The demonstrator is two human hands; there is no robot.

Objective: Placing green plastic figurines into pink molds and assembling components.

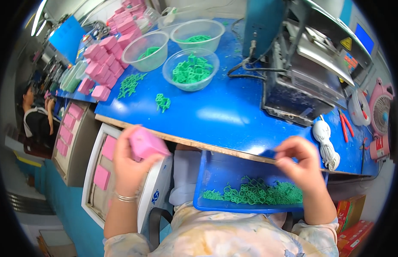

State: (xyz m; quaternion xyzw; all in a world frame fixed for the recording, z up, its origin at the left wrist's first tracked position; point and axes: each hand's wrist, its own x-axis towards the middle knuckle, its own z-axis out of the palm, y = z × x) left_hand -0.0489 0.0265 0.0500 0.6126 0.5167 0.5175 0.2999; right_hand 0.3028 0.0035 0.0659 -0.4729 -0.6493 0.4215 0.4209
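Note:
In my left hand (127, 169) I grip a pink block (147, 143), raised over the table's front edge beside a white-framed crate (94, 171) of similar blocks. My right hand (302, 165) hovers above the right part of a blue bin (250, 209), thumb and forefinger drawn together. Whatever sits between those fingertips, if anything, is too small and blurred to tell. Inside the bin lies a heap of small green plastic pieces (254, 190).
Three clear bowls (190, 85) hold green pieces on the blue table (199, 115), near a loose green cluster (163, 103). Stacked pink blocks (102, 64) stand far left. A metal machine (299, 81), bundled white cord (325, 143) and red-handled pliers (345, 126) are right. Another person (36, 118) sits left.

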